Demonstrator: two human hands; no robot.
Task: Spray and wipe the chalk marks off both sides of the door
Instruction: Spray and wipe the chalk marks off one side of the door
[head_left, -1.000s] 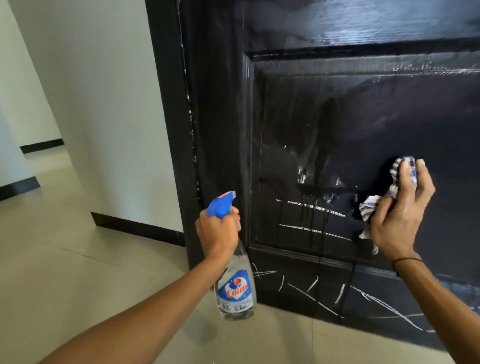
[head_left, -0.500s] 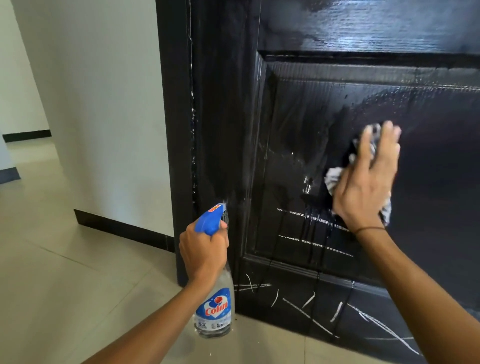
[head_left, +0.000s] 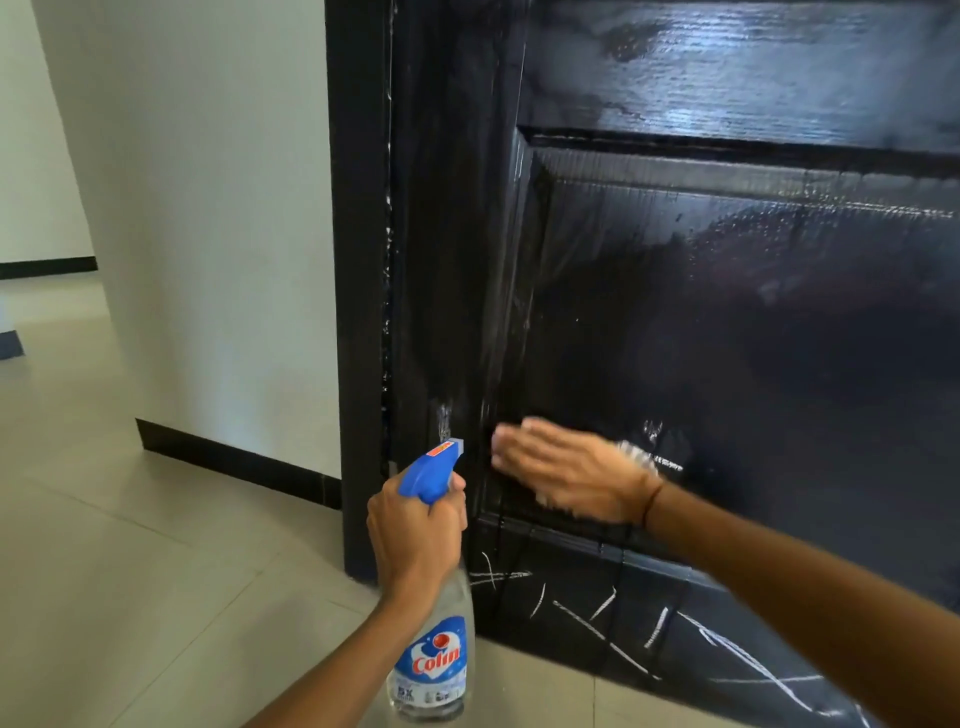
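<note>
The black panelled door (head_left: 727, 312) fills the right of the view, wet and streaked. White chalk marks (head_left: 613, 623) cross its bottom rail. My left hand (head_left: 415, 535) grips the neck of a clear spray bottle (head_left: 434, 665) with a blue trigger head, held upright beside the door's left edge. My right hand (head_left: 566, 473), blurred with motion, lies flat with straight fingers against the lower left of the recessed panel, pressing a pale cloth (head_left: 636, 454) that shows only at the wrist side.
The black door frame (head_left: 358, 312) stands left of the door. A white wall (head_left: 208, 234) with a black skirting board (head_left: 234, 462) runs left of it. Pale floor tiles (head_left: 130, 597) spread below.
My right hand has swept with the cloth down and left across the panel, and the two chalk lines low on the panel are wiped away. The left hand and bottle barely moved.
</note>
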